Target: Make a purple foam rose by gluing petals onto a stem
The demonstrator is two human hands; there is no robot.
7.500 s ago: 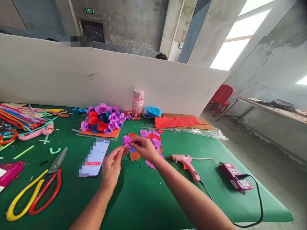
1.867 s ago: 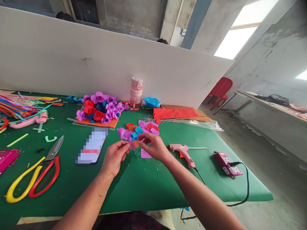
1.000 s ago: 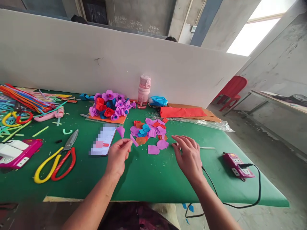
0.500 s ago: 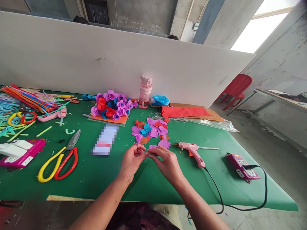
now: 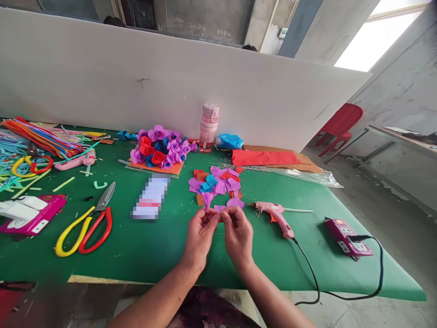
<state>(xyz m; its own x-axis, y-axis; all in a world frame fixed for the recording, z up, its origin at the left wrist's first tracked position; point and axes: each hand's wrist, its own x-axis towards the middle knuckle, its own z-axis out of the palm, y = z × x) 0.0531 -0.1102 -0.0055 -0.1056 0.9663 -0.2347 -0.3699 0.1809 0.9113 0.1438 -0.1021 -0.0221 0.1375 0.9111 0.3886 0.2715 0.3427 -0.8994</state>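
My left hand (image 5: 200,237) is closed in a pinch, and a purple cone-shaped paper petal (image 5: 207,199) stands up from its fingertips. Close against it, my right hand (image 5: 239,234) is also pinched, thumb and forefinger meeting the left thumb. Whatever lies between those right fingertips is too small and too covered to make out. Just beyond both hands spreads a pile of loose purple, red, blue and brown paper petals (image 5: 220,186). To the right of my hands a pink glue gun (image 5: 278,216) lies on its side, a clear glue stick at its back.
On the green table (image 5: 136,255) lie large scissors (image 5: 99,212), a blurred phone-like rectangle (image 5: 150,198), a bunch of paper flowers (image 5: 160,148) and two power strips (image 5: 346,237) (image 5: 37,216). A pink bottle (image 5: 209,127) stands before a white board (image 5: 170,82). The glue gun's cord hangs over the front edge.
Both hands have shifted slightly right, the purple petal moving along with the left. My right hand has turned more upright, its fingers curling in tighter. The view has shifted a little.
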